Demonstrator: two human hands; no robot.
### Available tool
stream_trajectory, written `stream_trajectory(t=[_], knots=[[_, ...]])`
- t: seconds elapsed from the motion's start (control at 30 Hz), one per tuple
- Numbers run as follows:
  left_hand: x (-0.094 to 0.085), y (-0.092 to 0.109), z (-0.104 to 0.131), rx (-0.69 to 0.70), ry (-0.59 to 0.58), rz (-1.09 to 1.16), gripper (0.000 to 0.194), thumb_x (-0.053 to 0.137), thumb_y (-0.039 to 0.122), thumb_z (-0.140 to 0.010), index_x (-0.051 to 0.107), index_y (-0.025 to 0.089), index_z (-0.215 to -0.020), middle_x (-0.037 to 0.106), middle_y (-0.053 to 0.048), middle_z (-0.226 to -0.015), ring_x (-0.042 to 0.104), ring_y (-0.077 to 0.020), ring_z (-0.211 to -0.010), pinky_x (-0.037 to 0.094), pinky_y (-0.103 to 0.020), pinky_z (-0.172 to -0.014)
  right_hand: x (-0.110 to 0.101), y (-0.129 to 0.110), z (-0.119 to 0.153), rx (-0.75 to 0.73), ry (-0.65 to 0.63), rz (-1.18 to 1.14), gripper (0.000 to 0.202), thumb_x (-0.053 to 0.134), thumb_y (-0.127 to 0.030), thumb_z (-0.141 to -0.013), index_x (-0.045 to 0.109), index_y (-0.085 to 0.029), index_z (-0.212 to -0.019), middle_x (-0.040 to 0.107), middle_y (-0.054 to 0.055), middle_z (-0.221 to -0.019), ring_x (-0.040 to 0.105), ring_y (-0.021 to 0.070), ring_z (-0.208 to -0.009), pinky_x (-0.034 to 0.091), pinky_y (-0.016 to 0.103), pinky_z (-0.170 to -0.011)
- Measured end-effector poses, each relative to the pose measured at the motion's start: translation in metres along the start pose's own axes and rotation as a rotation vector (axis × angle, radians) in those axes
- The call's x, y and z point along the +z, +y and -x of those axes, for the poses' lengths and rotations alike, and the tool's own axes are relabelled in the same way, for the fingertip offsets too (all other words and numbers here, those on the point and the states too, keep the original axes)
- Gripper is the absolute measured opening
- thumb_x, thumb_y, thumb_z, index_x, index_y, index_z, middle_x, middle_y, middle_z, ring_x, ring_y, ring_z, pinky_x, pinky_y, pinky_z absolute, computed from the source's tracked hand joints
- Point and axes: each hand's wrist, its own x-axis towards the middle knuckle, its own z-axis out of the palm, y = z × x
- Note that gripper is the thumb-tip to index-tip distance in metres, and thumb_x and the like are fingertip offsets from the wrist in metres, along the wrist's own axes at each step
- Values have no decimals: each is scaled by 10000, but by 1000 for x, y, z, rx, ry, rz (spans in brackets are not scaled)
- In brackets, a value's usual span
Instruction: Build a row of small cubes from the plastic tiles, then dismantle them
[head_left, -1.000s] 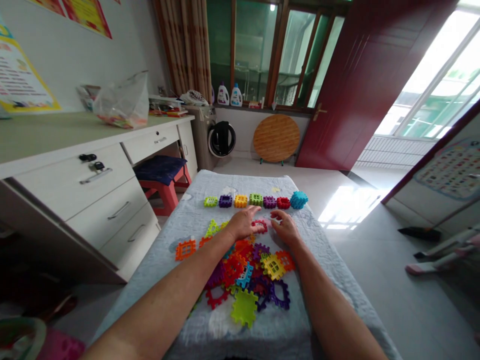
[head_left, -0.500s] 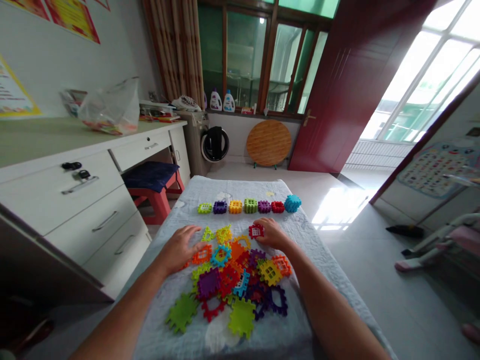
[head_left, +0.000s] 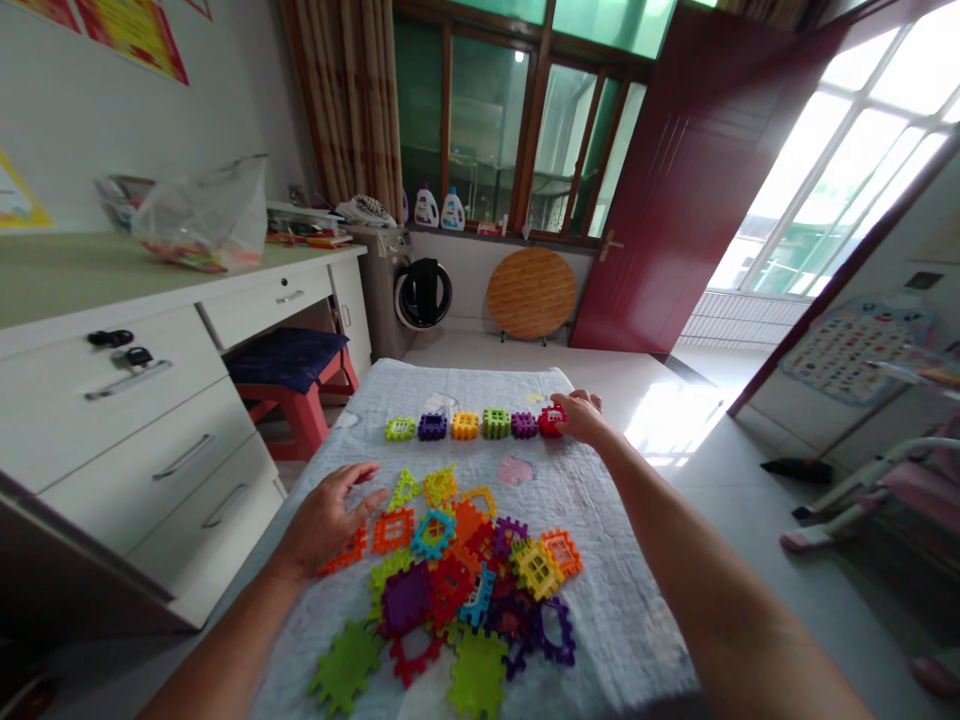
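The table (head_left: 622, 590) wears a pale blue cloth, and a row of small stacks of notched plastic pieces runs along its far edge. From the far left corner toward the far right corner come a light green stack (head_left: 400, 437), a dark purple stack (head_left: 432, 433), a yellow stack (head_left: 464, 426), a green stack (head_left: 496, 425), a purple stack (head_left: 524, 426) and a red stack (head_left: 550, 422).

The right hand (head_left: 581, 415) reaches to the red stack, near the far right corner, its thumb and fingers bent at the stack's right side; whether they pinch a piece or only touch, I cannot tell.

The left hand (head_left: 326, 522) is near the left edge, palm down, fingers loosely spread and thumb apart, beside an orange piece (head_left: 354, 552) that its wrist partly covers.

Between the hands and the near edge lies a loose, overlapping pile. A second orange piece with a window grid (head_left: 393, 531) lies at its left side, a yellow windowed piece (head_left: 538, 569) toward the right edge, a solid purple piece (head_left: 406, 598) left of the middle, and two flat green pieces (head_left: 478, 675) closest to the near edge.
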Motion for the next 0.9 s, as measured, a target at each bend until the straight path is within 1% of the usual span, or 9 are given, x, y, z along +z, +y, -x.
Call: stream_trajectory(t=[0.1,0.23,0.4,0.57,0.67,0.8,0.9], knots=[[-1,-1,1,-20,-28,12,531,538,595,-806,602,181,-1132,670,-101,-1122,642,-248,-1016,512,-386,-922,5,-1,-4,-13,-57,35,609,601,-173,-676,514,-218,-1278,672,84,-1047,468,283,-1158,288,378,-931],[0,-3,0,-39,-48,21,530,542,584,-808,591,184,-1152,672,-94,-1117,643,-242,-1022,520,-373,-911,10,-1,-4,-11,-68,85,616,597,-173,-675,507,-212,-1283,675,92,-1042,449,301,-1191,263,394,-948],[1,-4,-1,-38,-37,21,528,553,583,-795,607,178,-1129,686,-91,-1084,656,-242,-999,532,-366,-893,13,-1,-7,-42,-108,111,695,615,-210,-677,442,-205,-1350,622,98,-1213,421,301,-1223,292,379,-957],[-1,1,1,-43,-30,43,511,558,571,-789,625,175,-1104,690,-94,-1086,668,-240,-979,545,-361,-872,17,-7,-12,-35,-158,137,776,626,-190,-656,387,-228,-1394,609,103,-1241,403,328,-1230,256,459,-1004],[-1,4,4,-46,-26,54,497,572,564,-774,638,175,-1078,697,-91,-1072,674,-241,-967,546,-362,-873,19,-10,-12,-29,-153,141,774,602,-158,-662,376,-244,-1397,592,98,-1277,395,332,-1235,212,516,-1027],[-1,4,5,-51,-50,60,494,571,558,-779,633,169,-1077,691,-99,-1082,670,-241,-974,535,-369,-896,16,-11,-9,-36,-138,132,788,588,-127,-660,361,-236,-1407,579,91,-1299,378,328,-1254,195,524,-1042],[-2,4,5,-50,-54,56,498,556,568,-787,623,168,-1077,686,-102,-1078,665,-243,-977,530,-379,-899,9,-11,1,-5,-31,89,799,604,-148,-671,344,-236,-1421,529,100,-1362,331,339,-1293,200,519,-1046]])
